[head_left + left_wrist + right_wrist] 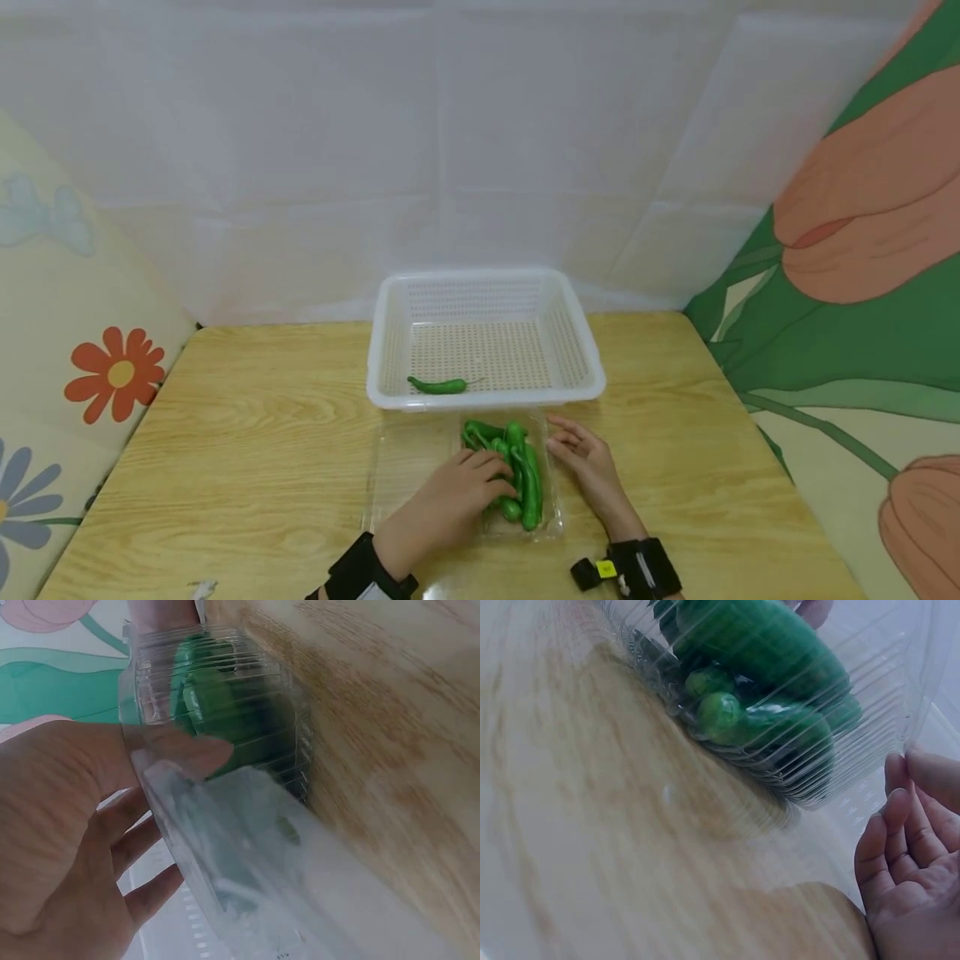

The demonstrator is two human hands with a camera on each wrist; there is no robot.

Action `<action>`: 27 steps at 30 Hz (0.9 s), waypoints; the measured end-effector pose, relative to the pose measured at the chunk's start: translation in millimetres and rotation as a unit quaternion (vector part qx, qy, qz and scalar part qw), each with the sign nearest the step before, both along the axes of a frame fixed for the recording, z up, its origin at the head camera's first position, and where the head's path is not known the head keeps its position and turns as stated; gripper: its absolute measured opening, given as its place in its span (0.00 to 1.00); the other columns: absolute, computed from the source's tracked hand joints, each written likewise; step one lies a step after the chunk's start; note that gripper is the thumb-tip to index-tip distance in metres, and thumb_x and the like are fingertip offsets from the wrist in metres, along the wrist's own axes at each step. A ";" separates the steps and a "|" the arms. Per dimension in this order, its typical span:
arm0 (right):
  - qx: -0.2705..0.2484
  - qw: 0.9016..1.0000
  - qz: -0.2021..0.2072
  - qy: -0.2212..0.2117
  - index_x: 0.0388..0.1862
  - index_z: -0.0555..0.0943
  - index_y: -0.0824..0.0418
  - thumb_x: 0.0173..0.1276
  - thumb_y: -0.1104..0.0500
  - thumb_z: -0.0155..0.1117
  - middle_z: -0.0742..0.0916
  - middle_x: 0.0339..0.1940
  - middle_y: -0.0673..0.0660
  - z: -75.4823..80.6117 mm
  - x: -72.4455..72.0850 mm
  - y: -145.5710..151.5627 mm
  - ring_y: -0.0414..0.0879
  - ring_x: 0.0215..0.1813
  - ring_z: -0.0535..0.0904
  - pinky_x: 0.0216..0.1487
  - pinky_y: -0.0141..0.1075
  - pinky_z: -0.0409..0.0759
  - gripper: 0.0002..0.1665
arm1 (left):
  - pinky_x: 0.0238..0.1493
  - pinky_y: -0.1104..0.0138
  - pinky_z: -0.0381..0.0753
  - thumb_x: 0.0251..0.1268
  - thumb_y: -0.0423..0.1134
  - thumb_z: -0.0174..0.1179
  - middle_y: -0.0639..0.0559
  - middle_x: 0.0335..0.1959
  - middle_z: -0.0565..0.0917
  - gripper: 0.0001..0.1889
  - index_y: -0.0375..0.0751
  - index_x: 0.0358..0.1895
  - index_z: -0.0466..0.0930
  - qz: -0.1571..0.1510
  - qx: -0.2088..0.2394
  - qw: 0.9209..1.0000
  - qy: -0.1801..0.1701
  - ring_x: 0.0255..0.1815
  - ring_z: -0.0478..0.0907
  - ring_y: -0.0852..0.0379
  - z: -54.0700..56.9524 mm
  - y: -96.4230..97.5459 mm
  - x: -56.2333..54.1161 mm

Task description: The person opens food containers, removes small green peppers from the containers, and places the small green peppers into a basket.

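Observation:
Several green chili peppers (530, 487) lie in a clear plastic clamshell box (555, 521), whose transparent lid (397, 467) is folded out to the left. My left hand (457, 492) reaches over the box from the lid side, fingers loosely bent above the peppers. In the left wrist view its thumb dips past the rim and its other fingers are spread, with no pepper seen between them. At the right side of the box, my right hand (592, 467) pinches the rim between thumb and fingertips, as the right wrist view shows.
A white perforated plastic basket (486, 400) stands right behind the box, with one green chili pepper (442, 387) inside near its front wall. A small whitish scrap (203, 590) lies at the front left of the wooden table (262, 433). White sheeting (435, 167) hangs behind.

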State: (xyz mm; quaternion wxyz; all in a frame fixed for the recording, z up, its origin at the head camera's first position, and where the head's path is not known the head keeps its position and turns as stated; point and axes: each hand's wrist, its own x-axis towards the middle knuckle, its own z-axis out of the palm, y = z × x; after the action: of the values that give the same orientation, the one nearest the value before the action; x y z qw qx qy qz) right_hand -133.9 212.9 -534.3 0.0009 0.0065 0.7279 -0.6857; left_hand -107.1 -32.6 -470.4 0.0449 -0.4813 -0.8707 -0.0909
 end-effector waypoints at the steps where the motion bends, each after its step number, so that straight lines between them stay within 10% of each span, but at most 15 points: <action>1: 0.000 1.000 -0.001 -0.001 0.63 0.75 0.72 0.69 0.65 0.65 0.85 0.35 0.50 -0.1 0.3 -0.3 0.38 0.39 0.81 0.44 0.26 0.77 0.25 | 0.62 0.64 0.72 0.59 0.31 0.68 0.59 0.55 0.79 0.18 0.53 0.51 0.85 0.000 -0.006 1.000 0.000 0.62 0.72 0.58 -0.5 0.3 -0.4; 27: -0.021 1.000 0.007 0.016 0.62 0.74 0.74 0.69 0.67 0.64 0.86 0.34 0.50 -2.0 1.1 -0.4 0.38 0.39 0.81 0.42 0.26 0.78 0.25 | 0.61 0.66 0.72 0.65 0.36 0.65 0.60 0.52 0.81 0.12 0.53 0.50 0.84 0.007 -0.028 0.999 0.040 0.58 0.75 0.60 -8.2 2.3 -5.5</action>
State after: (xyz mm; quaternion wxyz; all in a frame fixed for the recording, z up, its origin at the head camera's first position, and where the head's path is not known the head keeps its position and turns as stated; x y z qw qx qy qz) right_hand -132.8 212.4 -536.3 -0.0056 -0.0099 0.7130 -0.7011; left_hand -112.6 -30.3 -478.6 0.0667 -0.4792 -0.8739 -0.0469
